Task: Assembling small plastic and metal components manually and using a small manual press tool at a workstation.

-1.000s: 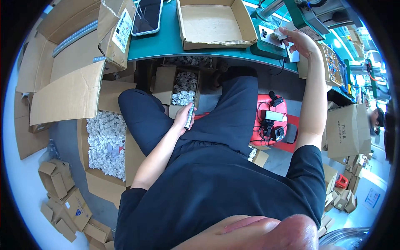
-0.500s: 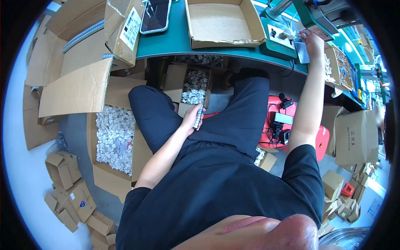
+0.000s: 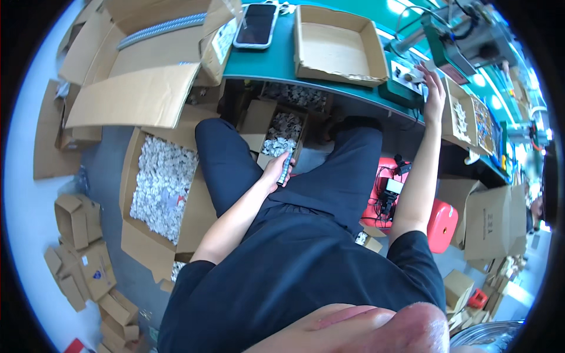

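My left hand [image 3: 273, 170] rests over my lap, its fingers wrapped round a short, dark grey ridged stick [image 3: 284, 169] that looks like a row of small parts stacked end to end. At the upper right, my right hand [image 3: 434, 91] reaches to the green bench press [image 3: 444, 50], fingers stretched out and apart. Its fingertips are close to the pale fixture plate [image 3: 406, 73] on the press's green base. Whether they touch a small part there is too small to tell.
On the green bench [image 3: 279, 62] stand a shallow cardboard tray [image 3: 338, 50], a phone [image 3: 256, 26] and an open carton [image 3: 132, 97]. Boxes of small white parts [image 3: 162, 182] lie below. A red stool [image 3: 441, 226] with black cables is beside my right leg.
My right hand's fingers have spread and stretched out at the press. The grey block near its wrist no longer shows. The view has shifted; my left hand keeps its hold.
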The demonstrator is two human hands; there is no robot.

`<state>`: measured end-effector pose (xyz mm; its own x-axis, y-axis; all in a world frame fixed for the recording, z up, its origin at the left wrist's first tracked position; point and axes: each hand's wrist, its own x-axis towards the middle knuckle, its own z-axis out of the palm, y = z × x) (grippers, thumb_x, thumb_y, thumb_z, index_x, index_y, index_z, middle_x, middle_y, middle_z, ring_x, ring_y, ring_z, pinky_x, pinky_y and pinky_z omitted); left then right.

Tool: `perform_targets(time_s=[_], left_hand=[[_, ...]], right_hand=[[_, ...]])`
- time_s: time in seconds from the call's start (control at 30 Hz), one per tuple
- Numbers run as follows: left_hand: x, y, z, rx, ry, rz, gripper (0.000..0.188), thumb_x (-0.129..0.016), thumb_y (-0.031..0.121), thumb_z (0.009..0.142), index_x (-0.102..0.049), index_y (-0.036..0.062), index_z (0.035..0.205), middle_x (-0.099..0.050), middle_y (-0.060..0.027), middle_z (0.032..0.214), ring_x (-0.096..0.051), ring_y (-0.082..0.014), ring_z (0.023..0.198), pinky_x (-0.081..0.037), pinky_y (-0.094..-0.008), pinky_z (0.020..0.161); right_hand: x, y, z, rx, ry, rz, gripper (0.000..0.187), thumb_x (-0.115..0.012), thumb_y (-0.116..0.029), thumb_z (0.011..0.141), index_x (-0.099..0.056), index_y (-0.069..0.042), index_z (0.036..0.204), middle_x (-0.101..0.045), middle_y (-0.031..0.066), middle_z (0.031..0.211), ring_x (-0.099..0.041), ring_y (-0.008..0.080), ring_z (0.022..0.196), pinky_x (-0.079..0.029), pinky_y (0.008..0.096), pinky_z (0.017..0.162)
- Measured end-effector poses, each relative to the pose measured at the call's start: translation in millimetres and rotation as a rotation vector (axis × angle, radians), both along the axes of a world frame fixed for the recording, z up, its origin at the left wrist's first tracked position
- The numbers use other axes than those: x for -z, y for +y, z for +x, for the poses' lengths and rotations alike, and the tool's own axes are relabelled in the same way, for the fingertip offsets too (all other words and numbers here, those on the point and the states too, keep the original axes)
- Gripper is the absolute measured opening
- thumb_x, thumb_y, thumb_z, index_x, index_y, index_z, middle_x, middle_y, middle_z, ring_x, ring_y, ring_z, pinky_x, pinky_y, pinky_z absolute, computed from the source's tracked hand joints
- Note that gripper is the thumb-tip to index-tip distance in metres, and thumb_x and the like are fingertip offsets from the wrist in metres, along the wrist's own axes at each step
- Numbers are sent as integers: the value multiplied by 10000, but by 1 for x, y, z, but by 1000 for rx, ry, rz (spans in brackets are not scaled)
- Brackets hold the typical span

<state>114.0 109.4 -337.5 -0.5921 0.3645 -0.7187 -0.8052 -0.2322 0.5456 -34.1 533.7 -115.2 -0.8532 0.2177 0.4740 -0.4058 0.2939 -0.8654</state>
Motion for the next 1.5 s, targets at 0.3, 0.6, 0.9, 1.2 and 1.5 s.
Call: perform_targets(time_s=[0.3,0.6,0.9,1.2,1.5], left_hand=[[-7,-5,14,18,-122,80,421,-412,466,1049,-575,79,1064,-535,-2,663,-499,-102,490,-359,-255,373],[-49,-11,9,130,-25,255,422,-361,471,1061,-554,96,1088,-470,26,658,-414,-80,430,-309,-237,339],[-117,-44,-23,215,190,428,374,-410,364,1062,-581,34,1018,-511,3,658,-440,-75,415,-344,-208,344],[-110,-19,-21,218,179,435,356,-448,313,1064,-613,13,966,-523,6,655,-449,-70,417,-352,-202,351],[-39,-11,-33,37,102,277,298,-469,303,1050,-599,43,983,-504,16,672,-426,-77,452,-319,-234,379]], right_hand=[[9,-42,18,428,147,226,387,-781,-177,837,-684,1,1166,-710,97,1073,-645,205,1012,-490,339,937],[-7,-194,36,225,549,650,397,-803,-156,814,-687,-56,1180,-696,120,1124,-651,290,1024,-507,383,892],[69,-248,113,-673,-285,247,277,-722,-116,889,-683,-30,1149,-641,79,1013,-620,164,900,-497,276,791],[37,-182,97,-451,-325,37,237,-742,-168,897,-710,-18,1078,-663,35,988,-623,135,844,-501,261,782],[98,-87,105,-107,-572,-236,257,-658,-160,960,-706,19,1139,-701,69,956,-642,122,845,-525,263,797]])
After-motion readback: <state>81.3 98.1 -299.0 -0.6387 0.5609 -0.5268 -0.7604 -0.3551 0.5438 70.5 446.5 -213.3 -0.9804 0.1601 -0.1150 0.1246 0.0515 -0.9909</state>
